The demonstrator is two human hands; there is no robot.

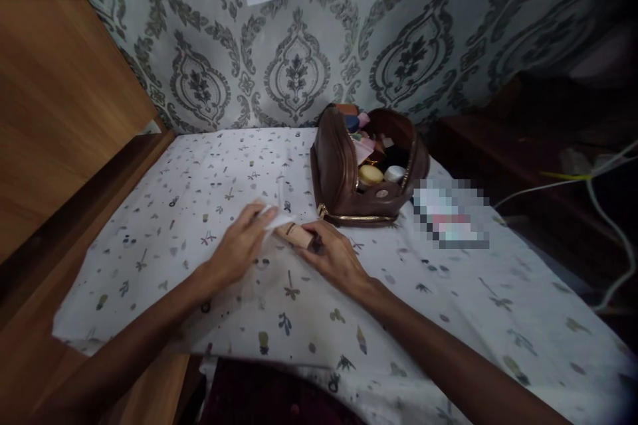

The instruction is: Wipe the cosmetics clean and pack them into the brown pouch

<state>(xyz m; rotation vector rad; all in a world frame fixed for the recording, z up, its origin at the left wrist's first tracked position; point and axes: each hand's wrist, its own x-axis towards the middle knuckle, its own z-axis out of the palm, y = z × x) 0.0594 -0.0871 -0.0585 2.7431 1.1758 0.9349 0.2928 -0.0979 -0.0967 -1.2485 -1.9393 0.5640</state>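
Note:
My right hand (pixel 336 254) is closed around the dark end of a small beige cosmetic bottle (pixel 295 235), which lies tilted just above the printed cloth. A white wipe or tissue (pixel 277 218) is pinched in my left hand (pixel 245 239) and touches the bottle's other end. Just beyond my hands stands a brown makeup bag (pixel 335 176), unzipped at the top. Inside it show a yellow-lidded jar (pixel 371 175), a white-lidded jar (pixel 395 174) and several pink and dark items that I cannot make out.
A white cloth with small plant prints (pixel 199 172) covers the table. Right of the bag lies a blurred-out flat item (pixel 451 214). A wooden panel (pixel 64 99) borders the left side. White cables (pixel 611 219) hang at the right, and patterned wallpaper (pixel 296 73) backs the table.

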